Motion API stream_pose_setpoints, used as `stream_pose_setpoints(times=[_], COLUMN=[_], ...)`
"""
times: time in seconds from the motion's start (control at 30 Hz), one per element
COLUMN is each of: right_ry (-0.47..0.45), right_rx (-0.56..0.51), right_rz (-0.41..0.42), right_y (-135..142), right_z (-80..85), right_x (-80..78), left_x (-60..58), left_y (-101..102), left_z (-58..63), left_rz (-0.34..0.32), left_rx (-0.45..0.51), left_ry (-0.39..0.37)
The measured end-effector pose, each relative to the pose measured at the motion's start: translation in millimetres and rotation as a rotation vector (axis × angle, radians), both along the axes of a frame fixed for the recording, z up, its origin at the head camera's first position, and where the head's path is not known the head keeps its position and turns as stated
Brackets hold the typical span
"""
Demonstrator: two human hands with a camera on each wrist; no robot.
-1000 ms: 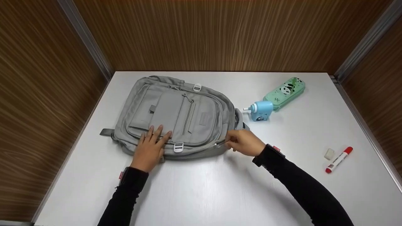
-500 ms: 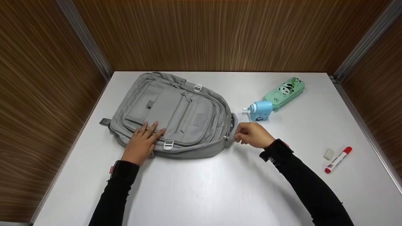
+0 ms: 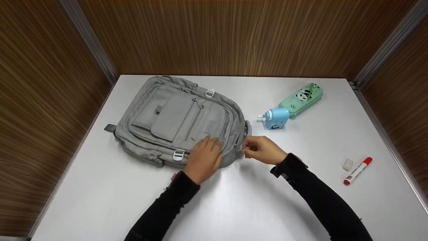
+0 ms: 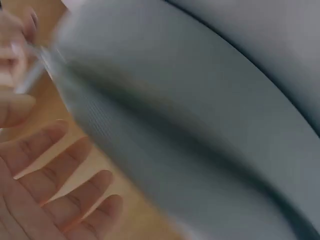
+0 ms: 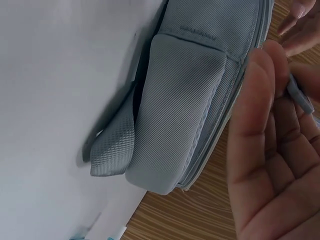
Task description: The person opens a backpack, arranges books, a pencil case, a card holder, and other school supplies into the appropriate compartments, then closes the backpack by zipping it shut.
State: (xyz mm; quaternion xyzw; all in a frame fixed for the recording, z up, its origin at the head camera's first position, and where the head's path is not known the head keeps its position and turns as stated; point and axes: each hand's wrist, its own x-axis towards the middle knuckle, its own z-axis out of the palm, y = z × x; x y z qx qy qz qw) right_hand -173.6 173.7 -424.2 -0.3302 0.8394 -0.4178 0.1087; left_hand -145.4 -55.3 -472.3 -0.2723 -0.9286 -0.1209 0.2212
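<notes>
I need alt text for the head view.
A person's right hand pinches a zip pull at the right end of a gray backpack on a white table; the left hand is over the backpack's near edge. Farther right are a bottle, case, pale block and marker.

Backpack point(image 3: 170, 117) slid slightly left, L hand point(image 3: 204, 159) shifted right along it — now nr R hand point(image 3: 264, 150)

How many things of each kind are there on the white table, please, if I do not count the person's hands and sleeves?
Backpack: 1
Bottle: 1
Case: 1
Marker: 1
Small whitish block: 1
Total: 5
</notes>
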Motion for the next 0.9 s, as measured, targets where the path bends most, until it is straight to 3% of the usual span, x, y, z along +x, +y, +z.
stream_pose_setpoints(times=[0.07,0.2,0.3,0.4,0.53,0.73,0.9], right_ry=[0.014,0.031,0.031,0.040,0.086,0.133,0.147], right_rx=[-0.004,0.004,0.000,-0.017,-0.023,-0.008,0.023], right_rz=[0.016,0.025,0.032,0.041,0.022,-0.044,-0.070], right_y=[-2,-2,0,2,6,15,18], right_z=[-7.4,-23.5,-29.6,-29.3,-26.4,-28.8,-32.9], right_x=[-3.5,-13.0,-19.5,-24.2,-30.9,-41.5,-46.6], left_x=[-1.5,-7.4,-11.8,-14.2,-15.3,-14.4,-12.7], left_y=[19,43,53,56,54,48,46], left_z=[-2.8,-9.9,-14.5,-17.2,-18.5,-18.0,-19.2], left_rz=[0.013,0.107,0.177,0.200,0.166,0.049,-0.022], left_rx=[-0.026,-0.076,-0.116,-0.134,-0.101,0.009,0.042], left_ry=[0.004,0.053,0.099,0.096,0.061,-0.021,-0.072])
